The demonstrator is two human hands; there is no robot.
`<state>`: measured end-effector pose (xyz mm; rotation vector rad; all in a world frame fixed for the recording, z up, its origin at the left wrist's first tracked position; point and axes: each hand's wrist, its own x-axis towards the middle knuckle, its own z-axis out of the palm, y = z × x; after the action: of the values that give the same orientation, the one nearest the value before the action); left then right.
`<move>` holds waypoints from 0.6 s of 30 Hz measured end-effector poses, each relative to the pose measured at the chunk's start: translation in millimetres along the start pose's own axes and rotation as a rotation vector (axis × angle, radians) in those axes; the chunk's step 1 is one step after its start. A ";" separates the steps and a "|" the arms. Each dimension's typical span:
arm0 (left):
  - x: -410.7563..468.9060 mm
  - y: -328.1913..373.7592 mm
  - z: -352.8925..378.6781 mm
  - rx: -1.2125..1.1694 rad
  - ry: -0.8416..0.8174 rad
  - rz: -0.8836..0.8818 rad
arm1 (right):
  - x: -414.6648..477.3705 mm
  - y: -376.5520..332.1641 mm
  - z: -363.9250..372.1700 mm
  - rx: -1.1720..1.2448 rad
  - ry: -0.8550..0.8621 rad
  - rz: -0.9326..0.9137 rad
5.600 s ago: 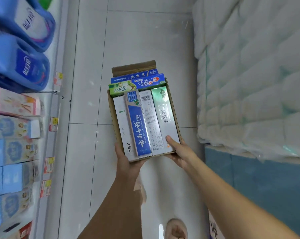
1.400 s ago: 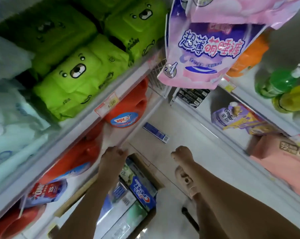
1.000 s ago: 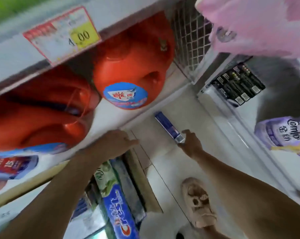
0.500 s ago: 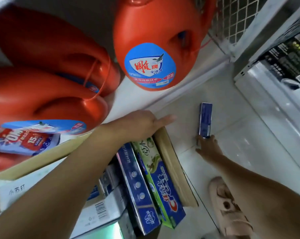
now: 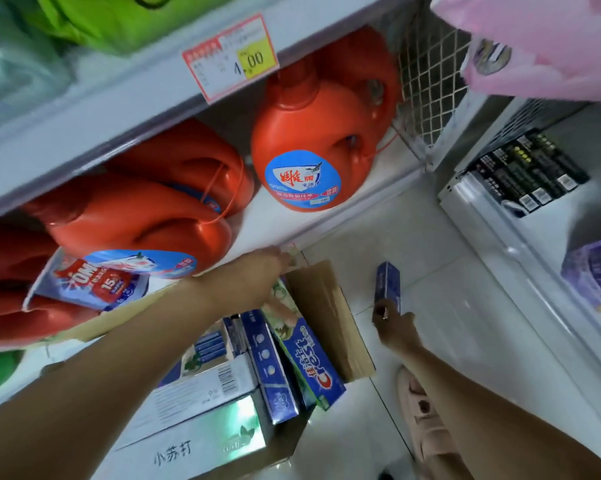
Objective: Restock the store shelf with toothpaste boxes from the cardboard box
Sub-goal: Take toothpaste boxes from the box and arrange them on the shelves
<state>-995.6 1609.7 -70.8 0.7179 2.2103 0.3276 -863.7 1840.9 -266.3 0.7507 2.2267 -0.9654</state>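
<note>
as toothpaste boxes (image 5: 292, 351) fill the carton (image 5: 326, 306), right fingers (image 5: 382, 311) pinch another box (image 5: 387, 284) — left (image 5: 281, 259) unclear.

Orange jugs (image 5: 313, 147), blue toothpaste box (image 5: 387, 284), brown cardboard box (image 5: 330, 317).

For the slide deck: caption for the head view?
Right hand grips a blue toothpaste box near the floor; left hand reaches over the toothpaste-filled cardboard box toward the detergent shelf.

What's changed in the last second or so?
The right hand reached forward to the blue box on the floor and now grips its near end. The left hand stays at the carton's far edge; the carton is still full.
</note>
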 end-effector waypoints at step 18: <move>-158.5 32.1 -36.4 -0.208 0.261 -0.288 | -148.0 -69.2 -82.0 0.451 -0.130 -0.173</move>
<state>-924.4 1541.9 62.7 0.2496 2.4389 0.5179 -836.6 1826.4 -86.1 0.6668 2.0052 -1.5878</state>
